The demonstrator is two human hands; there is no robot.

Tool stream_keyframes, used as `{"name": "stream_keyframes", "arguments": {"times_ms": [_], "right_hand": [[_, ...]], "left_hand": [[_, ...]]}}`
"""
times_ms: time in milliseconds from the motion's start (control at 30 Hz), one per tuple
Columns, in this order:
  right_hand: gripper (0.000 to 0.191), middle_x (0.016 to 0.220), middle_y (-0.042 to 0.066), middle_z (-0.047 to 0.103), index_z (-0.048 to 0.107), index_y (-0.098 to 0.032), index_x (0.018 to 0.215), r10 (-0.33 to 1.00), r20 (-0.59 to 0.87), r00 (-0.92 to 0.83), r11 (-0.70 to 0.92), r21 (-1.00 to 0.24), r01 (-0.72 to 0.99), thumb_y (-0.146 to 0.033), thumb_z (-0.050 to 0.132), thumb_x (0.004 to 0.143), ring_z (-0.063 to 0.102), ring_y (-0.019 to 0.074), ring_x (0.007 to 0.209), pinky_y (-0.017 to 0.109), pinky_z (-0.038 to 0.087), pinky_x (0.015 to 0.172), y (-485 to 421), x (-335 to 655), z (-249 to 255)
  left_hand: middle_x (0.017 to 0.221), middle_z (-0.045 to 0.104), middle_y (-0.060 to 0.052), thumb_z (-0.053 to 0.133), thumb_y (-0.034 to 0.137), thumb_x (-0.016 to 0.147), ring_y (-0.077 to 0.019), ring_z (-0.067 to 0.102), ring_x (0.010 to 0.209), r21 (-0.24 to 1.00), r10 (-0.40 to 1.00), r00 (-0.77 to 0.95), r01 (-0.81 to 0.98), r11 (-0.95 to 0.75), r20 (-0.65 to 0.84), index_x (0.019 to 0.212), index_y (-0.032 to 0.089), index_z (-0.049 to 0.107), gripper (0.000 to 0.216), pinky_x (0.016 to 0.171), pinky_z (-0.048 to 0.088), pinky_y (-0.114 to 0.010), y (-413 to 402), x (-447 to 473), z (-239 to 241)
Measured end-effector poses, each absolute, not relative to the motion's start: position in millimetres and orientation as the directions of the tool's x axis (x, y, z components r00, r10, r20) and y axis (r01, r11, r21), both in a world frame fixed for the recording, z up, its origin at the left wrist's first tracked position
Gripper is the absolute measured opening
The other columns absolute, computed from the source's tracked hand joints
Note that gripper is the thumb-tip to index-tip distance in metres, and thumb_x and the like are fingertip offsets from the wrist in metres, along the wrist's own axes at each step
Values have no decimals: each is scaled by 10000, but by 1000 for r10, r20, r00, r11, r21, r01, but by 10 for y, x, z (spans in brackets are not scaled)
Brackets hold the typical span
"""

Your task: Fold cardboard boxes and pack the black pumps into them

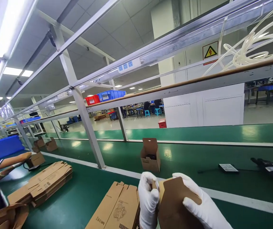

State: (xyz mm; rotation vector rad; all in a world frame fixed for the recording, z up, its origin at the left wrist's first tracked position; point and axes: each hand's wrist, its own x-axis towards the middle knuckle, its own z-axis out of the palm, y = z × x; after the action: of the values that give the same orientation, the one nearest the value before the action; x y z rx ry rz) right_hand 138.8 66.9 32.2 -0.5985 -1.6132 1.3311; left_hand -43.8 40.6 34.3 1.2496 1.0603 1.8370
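Observation:
Both my hands wear white gloves and grip one brown cardboard box (174,202), partly folded, with a flap standing up. My left hand (148,200) has its fingers curled round the box's left edge. On the right side my right hand (198,203) holds it, thumb on the near face and fingers behind. The box's lower part runs out of the picture. A stack of flat printed cartons (117,206) lies just left of my left hand. Beyond my hands stands an open carton (150,157) with a dark item inside.
A black device with a cable (269,168) and a black adapter with a white label (228,168) lie on the green belt at right. Left, a co-worker's arm (14,160) reaches to a box beside a flat carton pile (43,183). A metal post (86,127) rises mid-left.

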Motion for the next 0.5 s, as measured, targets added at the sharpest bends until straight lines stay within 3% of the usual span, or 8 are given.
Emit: {"name": "stream_keyframes", "arguments": {"times_ms": [100, 167, 233, 333, 400, 500], "right_hand": [[559, 1330, 125, 589, 766, -288, 1029, 864, 422, -276, 399, -907, -137, -674, 758, 626, 561, 367, 1208, 427, 499, 993, 687, 1485, 379], [522, 1337, 115, 586, 771, -305, 1005, 864, 480, -153, 470, -877, -98, -646, 787, 611, 517, 378, 1254, 463, 467, 1023, 706, 1533, 396], [482, 1311, 109, 606, 768, -315, 982, 836, 542, -89, 538, -840, -67, -665, 753, 650, 480, 381, 1286, 512, 439, 1040, 701, 1572, 415], [476, 1144, 117, 683, 742, -277, 753, 758, 643, -105, 648, -762, 12, -733, 606, 750, 478, 395, 1280, 582, 402, 1054, 635, 1601, 460], [483, 1079, 117, 697, 674, -252, 661, 716, 688, -122, 698, -711, 84, -684, 542, 832, 497, 388, 1265, 585, 408, 1052, 565, 1598, 488], [267, 1196, 115, 661, 661, -251, 917, 640, 765, -69, 763, -622, 177, -473, 512, 930, 540, 345, 1235, 534, 487, 995, 472, 1590, 506]], "left_hand": [[1033, 566, -76, 681, 761, 626, -250, 563, 946, 855, 787, -361, 62, -515, 500, 811, 240, 533, 572, 874, 477, -381, 361, -294, 429], [1381, 450, -79, 517, 766, 774, -299, 468, 1233, 865, 830, -252, 73, -497, 498, 926, 254, 602, 541, 1039, 410, -430, 316, -219, 458], [1521, 314, -56, 391, 826, 786, -338, 381, 1338, 866, 853, -149, 79, -494, 501, 1031, 267, 630, 655, 1072, 394, -462, 272, -167, 463], [1455, 413, -86, 408, 837, 766, -377, 398, 1320, 828, 823, -113, 158, -538, 556, 901, 241, 648, 657, 1048, 409, -499, 227, -124, 465], [1319, 527, -100, 432, 714, 855, -356, 420, 1298, 787, 783, -122, 207, -581, 610, 790, 227, 618, 526, 1057, 390, -507, 199, -113, 479], [1238, 564, -93, 470, 503, 930, -317, 456, 1262, 714, 712, -125, 272, -645, 691, 871, 231, 588, 303, 1047, 389, -511, 132, -116, 501]]}}
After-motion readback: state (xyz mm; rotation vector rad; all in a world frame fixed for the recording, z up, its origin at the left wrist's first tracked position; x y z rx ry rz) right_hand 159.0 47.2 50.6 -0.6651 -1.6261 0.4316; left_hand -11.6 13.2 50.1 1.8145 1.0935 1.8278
